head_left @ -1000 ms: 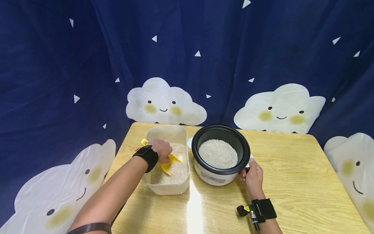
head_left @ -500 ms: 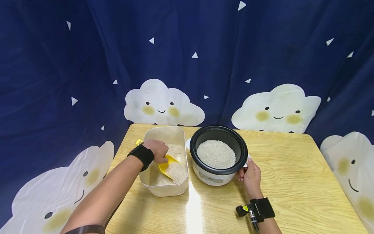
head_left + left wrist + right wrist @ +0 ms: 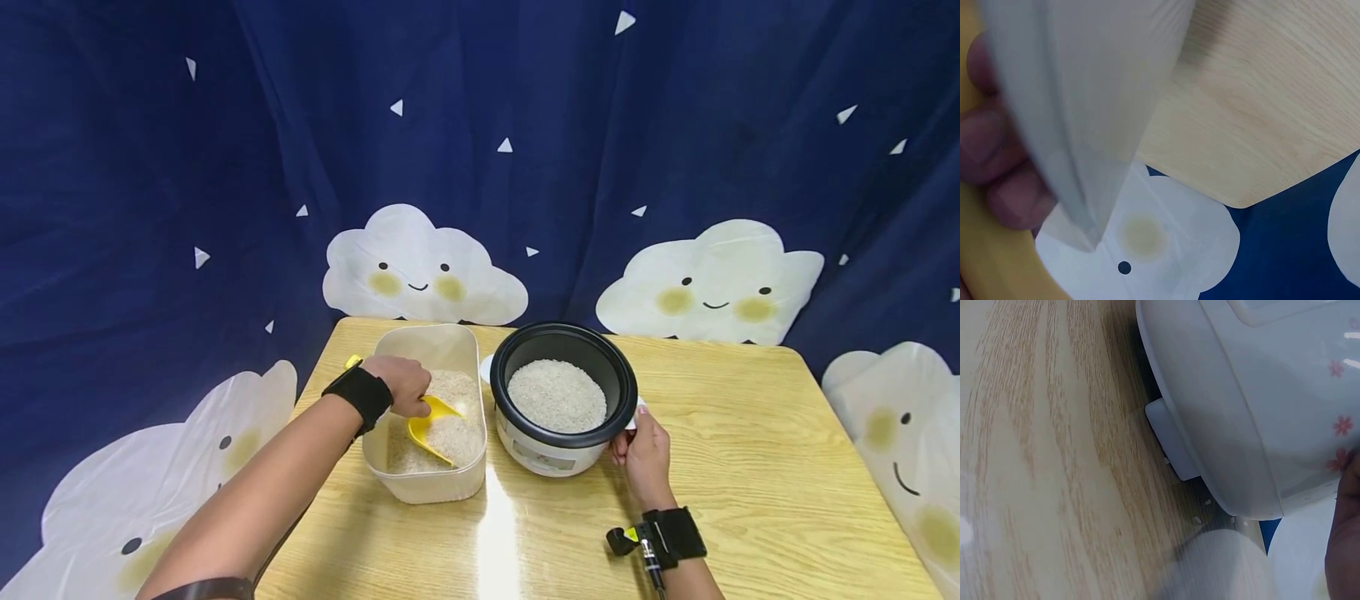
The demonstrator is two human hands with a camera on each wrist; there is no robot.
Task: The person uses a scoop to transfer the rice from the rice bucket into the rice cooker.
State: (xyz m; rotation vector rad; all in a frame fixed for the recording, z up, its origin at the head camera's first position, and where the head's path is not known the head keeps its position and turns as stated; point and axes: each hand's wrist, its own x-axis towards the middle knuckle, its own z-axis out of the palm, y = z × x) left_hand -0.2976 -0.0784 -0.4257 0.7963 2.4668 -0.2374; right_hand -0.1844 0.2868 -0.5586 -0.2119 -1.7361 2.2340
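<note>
My left hand (image 3: 401, 384) grips a yellow scoop (image 3: 435, 419) inside the cream bin (image 3: 431, 487), its blade dipped in the rice (image 3: 453, 387). In the left wrist view, curled fingers (image 3: 1013, 197) show beside the yellow scoop handle (image 3: 985, 250), behind the bin's wall (image 3: 1097, 106). To the right of the bin stands a white rice cooker (image 3: 552, 458) with a black inner pot (image 3: 564, 333). White rice (image 3: 557, 397) lies in that pot. My right hand (image 3: 647, 450) holds the cooker's right side handle (image 3: 636, 414); some fingertips are hidden beneath it.
Bin and cooker stand close together on a wooden table (image 3: 742, 467). A few loose rice grains (image 3: 1197, 520) lie by the cooker's foot (image 3: 1172, 442). Behind the table hangs a dark blue curtain (image 3: 450, 83) with smiling clouds. A wrist camera (image 3: 621, 541) sticks out beside the right wrist.
My left hand has shifted slightly left, and the scoop's blade has moved a little toward the near side of the bin. The right hand stays on the cooker's handle.
</note>
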